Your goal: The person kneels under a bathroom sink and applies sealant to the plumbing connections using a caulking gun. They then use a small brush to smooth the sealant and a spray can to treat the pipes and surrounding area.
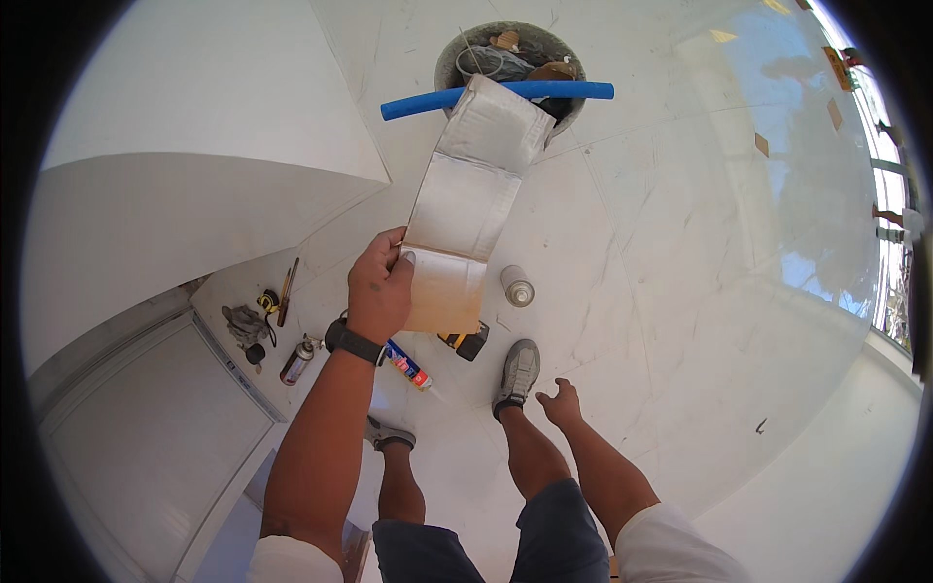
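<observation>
My left hand (381, 291) grips a long creased piece of cardboard (462, 199) by its left edge, thumb on top. The cardboard has fold lines across it; most of its face looks silvery white, and its near end is bare brown. Its far end overlaps a blue pipe (573, 90) in the picture. Lower right, my right hand (560, 403) hangs beside my shoe with fingers apart and nothing in it. A spray can (518, 287) stands on the floor to the right of the cardboard. Partly covered by the cardboard is a yellow and black power tool (469, 342).
The pipe lies across a round bucket (445, 73) of rubbish. By my left forearm are a sealant tube (408, 367) and a canister with a nozzle (299, 360). Farther left lie a tape measure (268, 301) and a grey cloth or glove (243, 325), near a white door panel (155, 428).
</observation>
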Available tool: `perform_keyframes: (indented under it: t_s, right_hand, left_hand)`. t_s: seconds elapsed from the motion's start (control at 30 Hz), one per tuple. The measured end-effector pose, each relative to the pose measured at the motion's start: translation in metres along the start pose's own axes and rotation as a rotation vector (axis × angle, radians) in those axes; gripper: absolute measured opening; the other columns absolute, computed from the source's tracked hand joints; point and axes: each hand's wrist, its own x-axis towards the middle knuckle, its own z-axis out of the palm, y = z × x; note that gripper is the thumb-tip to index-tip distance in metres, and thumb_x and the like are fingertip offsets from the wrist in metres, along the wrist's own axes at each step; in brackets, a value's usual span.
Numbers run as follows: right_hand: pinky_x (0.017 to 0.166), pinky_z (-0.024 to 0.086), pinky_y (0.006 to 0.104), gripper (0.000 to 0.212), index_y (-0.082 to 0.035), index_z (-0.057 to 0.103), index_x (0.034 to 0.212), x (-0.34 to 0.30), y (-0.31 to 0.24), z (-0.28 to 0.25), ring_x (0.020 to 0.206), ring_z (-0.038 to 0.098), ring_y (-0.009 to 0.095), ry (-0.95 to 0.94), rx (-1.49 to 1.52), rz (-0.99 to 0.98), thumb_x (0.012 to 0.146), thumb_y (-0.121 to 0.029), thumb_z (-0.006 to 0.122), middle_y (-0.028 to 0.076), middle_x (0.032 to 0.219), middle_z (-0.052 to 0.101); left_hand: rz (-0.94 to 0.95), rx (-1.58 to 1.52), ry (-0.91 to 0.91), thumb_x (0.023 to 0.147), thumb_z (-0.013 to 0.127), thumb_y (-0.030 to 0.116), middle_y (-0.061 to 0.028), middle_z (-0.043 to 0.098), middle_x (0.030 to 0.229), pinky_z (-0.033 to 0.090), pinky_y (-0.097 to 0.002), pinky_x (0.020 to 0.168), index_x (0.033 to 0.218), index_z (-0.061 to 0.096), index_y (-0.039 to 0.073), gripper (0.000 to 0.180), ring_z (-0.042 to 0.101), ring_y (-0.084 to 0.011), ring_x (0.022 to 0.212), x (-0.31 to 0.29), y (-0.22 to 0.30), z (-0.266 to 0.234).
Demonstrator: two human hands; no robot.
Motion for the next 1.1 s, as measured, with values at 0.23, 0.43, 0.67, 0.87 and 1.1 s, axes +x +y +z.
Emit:
perform_keyframes:
  t_s: [0.23, 0.43, 0.67, 0.87, 1.1]
  right_hand:
    - [0.102, 0.051, 0.0475, 0.073, 0.007, 0.054, 0.135, -0.029, 0.041, -0.029, 0.121, 0.062, 0.044, -0.013, 0.083, 0.109, 0.082, -0.035, 0.080, 0.034, 0.128, 0.062]
    - [0.099, 0.052, 0.0444, 0.069, 0.004, 0.056, 0.135, -0.032, 0.074, -0.043, 0.120, 0.063, 0.039, -0.032, 0.050, 0.177, 0.086, -0.038, 0.078, 0.028, 0.128, 0.064]
    - [0.100, 0.051, 0.0441, 0.066, 0.004, 0.056, 0.135, -0.033, 0.085, -0.034, 0.120, 0.063, 0.038, -0.061, 0.066, 0.193, 0.087, -0.035, 0.078, 0.026, 0.127, 0.064]
    - [0.098, 0.051, 0.0431, 0.053, 0.008, 0.063, 0.125, -0.024, 0.052, -0.031, 0.113, 0.066, 0.036, -0.111, 0.045, 0.064, 0.090, -0.030, 0.076, 0.024, 0.119, 0.069]
    - [0.074, 0.058, 0.0384, 0.024, 0.006, 0.074, 0.091, -0.017, -0.032, -0.005, 0.078, 0.075, 0.028, -0.469, -0.171, -0.020, 0.086, -0.017, 0.068, 0.016, 0.080, 0.075]
  left_hand:
    - [-0.082, -0.123, 0.006, 0.095, 0.056, 0.007, -0.0138, 0.073, 0.108, 0.054, -0.0311, 0.081, 0.128, 0.061, -0.004, 0.036, 0.069, -0.0171, 0.092, 0.159, 0.081, 0.044]
    - [-0.265, -0.325, -0.079, 0.100, 0.053, 0.007, -0.0109, 0.066, 0.119, 0.058, -0.0337, 0.087, 0.125, 0.061, -0.001, 0.027, 0.067, -0.0204, 0.102, 0.218, 0.072, 0.086]
    - [-0.195, -0.795, -0.034, 0.103, 0.058, 0.032, -0.0175, 0.060, 0.127, 0.055, -0.0454, 0.094, 0.133, 0.049, 0.002, 0.043, 0.063, -0.0303, 0.108, 0.148, 0.038, 0.080]
    - [-0.563, -0.728, -0.153, 0.104, 0.058, 0.035, -0.0127, 0.063, 0.123, 0.056, -0.0340, 0.085, 0.143, 0.045, 0.002, 0.053, 0.066, -0.0197, 0.097, -0.053, -0.072, 0.079]
    - [-0.724, 0.085, -0.370, 0.089, 0.064, 0.010, -0.0107, 0.072, 0.090, 0.055, -0.0337, 0.075, 0.121, 0.064, 0.001, 0.033, 0.071, -0.0198, 0.083, -0.274, -0.200, 0.002]
